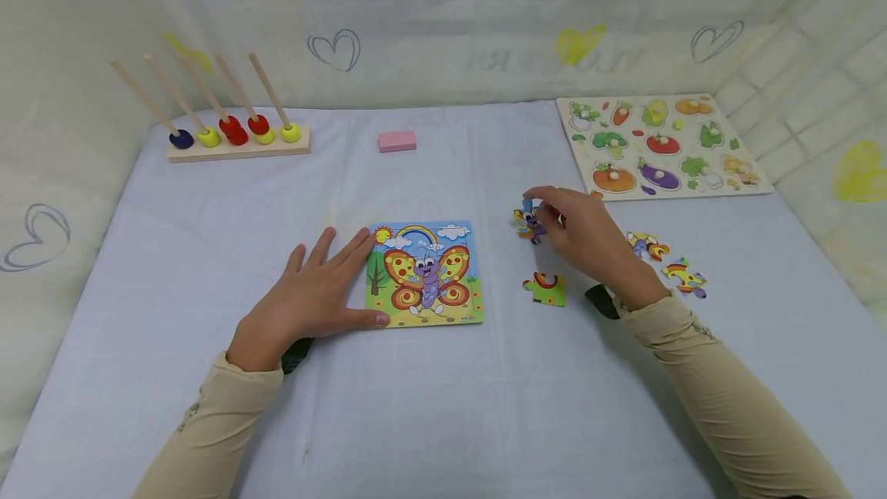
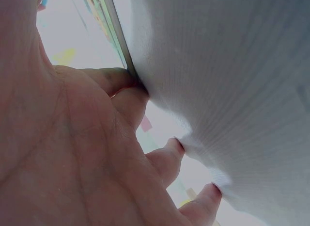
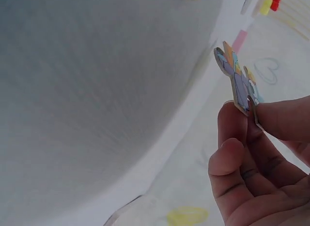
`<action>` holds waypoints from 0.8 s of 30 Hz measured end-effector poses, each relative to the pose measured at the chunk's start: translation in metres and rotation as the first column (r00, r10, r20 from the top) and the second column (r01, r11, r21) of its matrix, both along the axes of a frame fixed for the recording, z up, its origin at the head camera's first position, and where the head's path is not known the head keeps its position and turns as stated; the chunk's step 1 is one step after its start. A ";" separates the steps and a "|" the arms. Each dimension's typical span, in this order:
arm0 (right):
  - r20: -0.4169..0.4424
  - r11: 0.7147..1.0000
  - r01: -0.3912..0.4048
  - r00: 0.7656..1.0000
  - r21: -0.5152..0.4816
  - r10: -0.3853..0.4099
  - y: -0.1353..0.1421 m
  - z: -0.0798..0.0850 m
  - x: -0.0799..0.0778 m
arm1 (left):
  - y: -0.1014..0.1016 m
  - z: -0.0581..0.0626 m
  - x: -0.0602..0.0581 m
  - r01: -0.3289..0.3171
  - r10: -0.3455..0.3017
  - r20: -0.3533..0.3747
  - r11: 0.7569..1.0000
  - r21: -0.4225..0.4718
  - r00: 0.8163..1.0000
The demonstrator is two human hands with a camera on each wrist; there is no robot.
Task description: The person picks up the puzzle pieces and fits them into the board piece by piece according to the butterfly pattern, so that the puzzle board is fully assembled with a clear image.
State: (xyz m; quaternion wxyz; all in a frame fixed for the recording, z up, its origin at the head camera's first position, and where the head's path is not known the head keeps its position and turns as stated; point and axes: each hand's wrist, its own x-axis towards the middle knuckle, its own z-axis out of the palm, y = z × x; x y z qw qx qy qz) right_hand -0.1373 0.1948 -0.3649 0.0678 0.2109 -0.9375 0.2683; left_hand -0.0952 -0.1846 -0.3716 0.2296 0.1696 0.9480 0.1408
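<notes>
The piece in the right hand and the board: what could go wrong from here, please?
The piece, pinched near one end by the right hand, might slip or twist. The board, touched by the left hand along its left side only, may shift if pushed. The loose pieces beside the right wrist could get brushed away.

Soft, even light over the tablecloth (image 1: 416, 422) here, faint shadows under both sleeves (image 1: 728, 399)! Left-wrist view: glare burns white behind the left hand (image 2: 92, 143). Right-wrist view: cloth murky grey, pink block (image 3: 239, 41) hazy.
</notes>
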 end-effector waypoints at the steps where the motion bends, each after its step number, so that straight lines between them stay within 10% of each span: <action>1: -0.006 1.000 0.000 1.000 -0.009 0.000 0.000 0.000 0.000 | 0.000 0.000 0.000 0.000 0.000 0.001 1.000 0.000 1.000; 13: 0.148 0.977 0.064 0.988 -0.203 -0.034 -0.004 0.000 0.002 | 0.000 0.000 0.000 0.003 -0.003 -0.002 1.000 -0.003 1.000; 24: 0.450 0.951 0.120 0.893 -0.285 0.023 -0.017 0.004 0.002 | 0.000 0.001 0.000 0.008 -0.008 -0.005 1.000 -0.002 1.000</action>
